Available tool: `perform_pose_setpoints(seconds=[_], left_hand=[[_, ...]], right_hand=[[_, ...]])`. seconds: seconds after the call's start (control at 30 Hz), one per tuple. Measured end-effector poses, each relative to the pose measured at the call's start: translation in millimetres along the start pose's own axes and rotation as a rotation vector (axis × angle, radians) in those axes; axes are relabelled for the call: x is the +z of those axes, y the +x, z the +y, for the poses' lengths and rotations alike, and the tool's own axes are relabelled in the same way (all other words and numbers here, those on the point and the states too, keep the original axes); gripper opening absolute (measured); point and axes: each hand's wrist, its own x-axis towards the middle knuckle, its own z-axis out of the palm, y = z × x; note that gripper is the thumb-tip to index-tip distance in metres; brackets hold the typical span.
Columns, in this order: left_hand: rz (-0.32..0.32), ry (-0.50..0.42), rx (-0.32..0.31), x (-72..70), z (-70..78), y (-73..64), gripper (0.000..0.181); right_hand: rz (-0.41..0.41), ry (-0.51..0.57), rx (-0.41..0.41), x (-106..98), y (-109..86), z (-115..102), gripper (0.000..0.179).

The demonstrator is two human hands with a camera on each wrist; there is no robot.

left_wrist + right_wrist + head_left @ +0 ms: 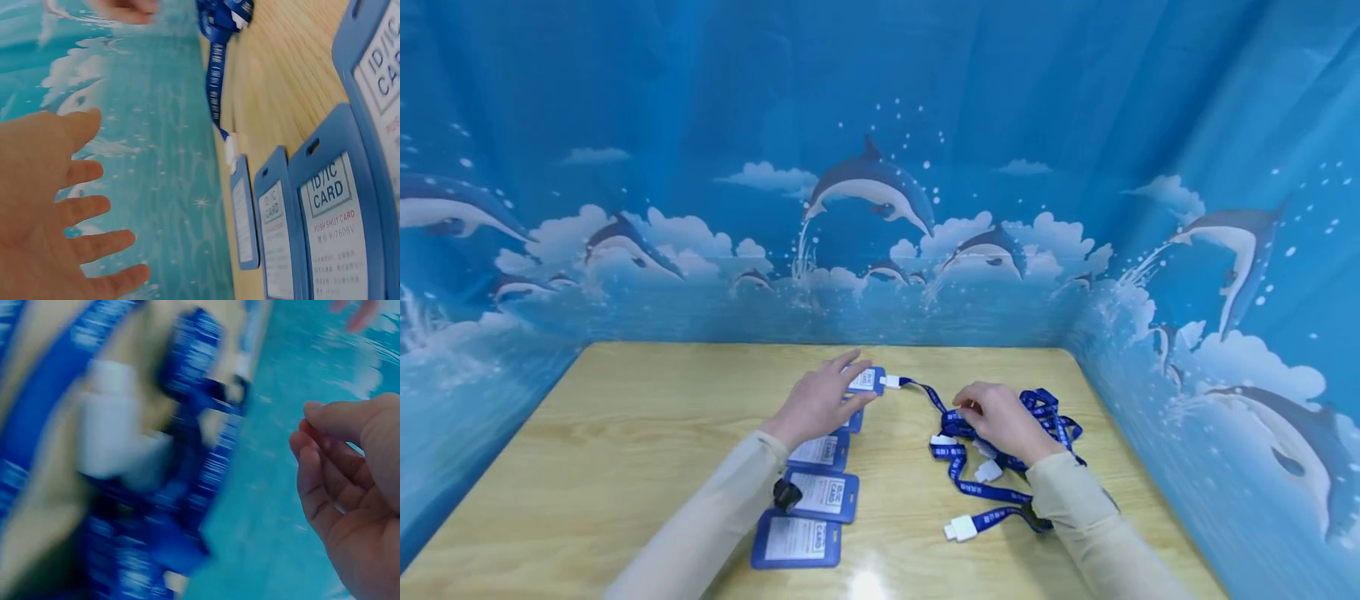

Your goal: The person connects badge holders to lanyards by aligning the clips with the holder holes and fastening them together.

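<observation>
On a wood-grain table (647,417), five blue ID card holders lie close together in a column left of centre, their slotted ends towards the right. The farthest holder (868,381) lies beneath the left hand (823,400), whose fingers are spread and whose thumb stands apart; its grasp is released, with nothing held, though whether it touches the holder I cannot tell. A white clip (892,382) sits at that holder's slotted end; whether it is fastened there is too small to make out. From this clip a blue lanyard strap (927,392) with pale lettering runs right to a tangled lanyard pile (1043,408).

The right hand (1003,421) is over the near-left part of the pile, fingers loosely bent and thumb tip close to the index tip; the right wrist view shows nothing in its grasp. Near it are more white clips, one beside the pile (988,472) and another on a strap end (960,528) nearer the person.

The second holder (854,418) is partly covered by the left hand; the third (822,450), fourth (823,493) and nearest holder (797,542) follow towards the person. Both arms wear pale sleeves (715,517). Behind the table hangs a blue dolphin-print curtain (715,100).
</observation>
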Motion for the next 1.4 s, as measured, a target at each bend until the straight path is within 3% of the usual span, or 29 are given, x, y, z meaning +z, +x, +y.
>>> perform_pose_setpoints(seconds=[0.1, 0.27, 0.4, 0.57, 0.77, 0.97, 1.13, 1.27, 1.4], left_hand=[[0.047, 0.004, 0.005, -4.0, -0.2, -8.8, 0.06], [0.06, 0.02, -0.004, -8.4, -3.3, -21.1, 0.061], [0.051, 0.017, -0.014, -9.9, -4.7, -27.6, 0.061], [0.036, 0.017, -0.042, -7.4, -7.7, -32.8, 0.06], [-0.007, 0.011, -0.108, -0.7, -13.6, -34.4, 0.058], [-0.053, 0.009, -0.132, 8.4, -21.9, -33.6, 0.058], [-0.087, 0.03, -0.128, 17.8, -29.5, -34.1, 0.055], [-0.128, 0.035, -0.15, 25.9, -33.9, -34.3, 0.053], [-0.168, 0.032, -0.169, 32.4, -36.7, -36.8, 0.05]], right_hand=[[-0.051, -0.015, 0.033, 20.7, -3.3, 6.3, 0.011], [-0.128, -0.026, 0.088, 38.1, -9.0, 10.4, 0.02], [-0.169, -0.002, 0.129, 42.4, -11.2, 10.6, 0.032], [-0.179, 0.02, 0.18, 44.4, -11.1, 7.7, 0.032], [-0.181, 0.064, 0.325, 45.8, -10.4, -0.1, 0.06], [-0.161, 0.123, 0.398, 41.8, -13.2, -4.2, 0.042], [-0.035, 0.212, 0.381, 28.8, -15.9, -7.2, 0.031], [0.077, 0.222, 0.272, 11.7, -13.9, -13.1, 0.033], [0.119, 0.172, 0.164, -0.9, -7.8, -22.2, 0.036]])
